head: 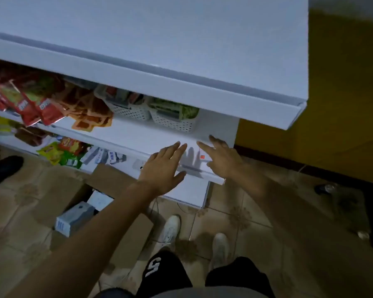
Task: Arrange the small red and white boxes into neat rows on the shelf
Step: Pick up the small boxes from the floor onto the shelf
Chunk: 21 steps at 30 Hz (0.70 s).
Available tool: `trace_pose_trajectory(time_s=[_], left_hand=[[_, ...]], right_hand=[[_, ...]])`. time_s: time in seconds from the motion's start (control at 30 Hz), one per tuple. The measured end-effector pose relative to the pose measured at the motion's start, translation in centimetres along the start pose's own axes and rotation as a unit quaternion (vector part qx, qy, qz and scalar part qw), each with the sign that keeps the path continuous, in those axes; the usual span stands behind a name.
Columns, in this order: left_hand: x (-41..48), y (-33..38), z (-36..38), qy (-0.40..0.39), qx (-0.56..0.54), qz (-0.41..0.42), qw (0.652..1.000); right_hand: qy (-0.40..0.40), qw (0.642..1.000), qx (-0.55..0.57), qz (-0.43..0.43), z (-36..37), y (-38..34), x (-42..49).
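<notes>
A small white box with a red square mark (200, 157) lies flat at the front right of the white shelf (138, 138). My left hand (163, 166) hovers over the shelf edge just left of the box, fingers straight and spread. On the box's right side rests my right hand (221, 157), its straight fingers pointing up-left along the box edge. Neither hand grips anything.
Two white perforated baskets (172, 121) with packets stand at the back of the shelf. Red snack bags (30, 108) and orange sachets (93, 119) lie to the left. An open cardboard carton (108, 179) with boxes sits on the tiled floor. An upper shelf (181, 87) overhangs.
</notes>
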<state>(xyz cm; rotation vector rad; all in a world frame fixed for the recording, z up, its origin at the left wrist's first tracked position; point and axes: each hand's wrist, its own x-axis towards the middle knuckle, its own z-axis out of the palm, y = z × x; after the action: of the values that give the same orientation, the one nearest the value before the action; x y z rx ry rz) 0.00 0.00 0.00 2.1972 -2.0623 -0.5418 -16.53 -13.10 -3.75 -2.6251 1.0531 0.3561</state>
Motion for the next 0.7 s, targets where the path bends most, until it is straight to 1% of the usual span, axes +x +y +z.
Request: trace_pose_trajectory(time_s=[0.07,0.23,0.37,0.43,0.5,0.6,0.7], left_hand=[[0.8,-1.4,-0.2,-0.014,-0.016,0.020,1.000],[2.1,-4.5,1.0,-0.056,-0.014,0.086,0.995],[2.8,-5.0,1.8,-0.093,0.004,0.135,0.986],[3.6,-3.9,1.7,-0.095,0.011,0.165,0.982],[4.6,-2.1,1.4,-0.095,0.012,0.203,0.974],[5.9,1.3,1.2,-0.107,0.022,0.260,0.959],[6.5,5.7,1.6,-0.121,0.032,0.311,0.942]], right_hand=[[-0.028,0.999,0.010,0.031,0.2,-0.6,0.7],[0.021,0.996,0.011,0.083,1.1,-2.4,1.3],[0.033,0.990,0.055,0.126,1.7,-4.1,-1.0],[0.054,0.985,0.083,0.140,1.3,-4.5,-3.0],[0.091,0.978,0.098,0.159,0.5,-4.5,-5.3],[0.123,0.956,0.145,0.224,-0.7,-3.8,-9.5],[0.129,0.930,0.173,0.298,-1.0,-2.1,-14.8]])
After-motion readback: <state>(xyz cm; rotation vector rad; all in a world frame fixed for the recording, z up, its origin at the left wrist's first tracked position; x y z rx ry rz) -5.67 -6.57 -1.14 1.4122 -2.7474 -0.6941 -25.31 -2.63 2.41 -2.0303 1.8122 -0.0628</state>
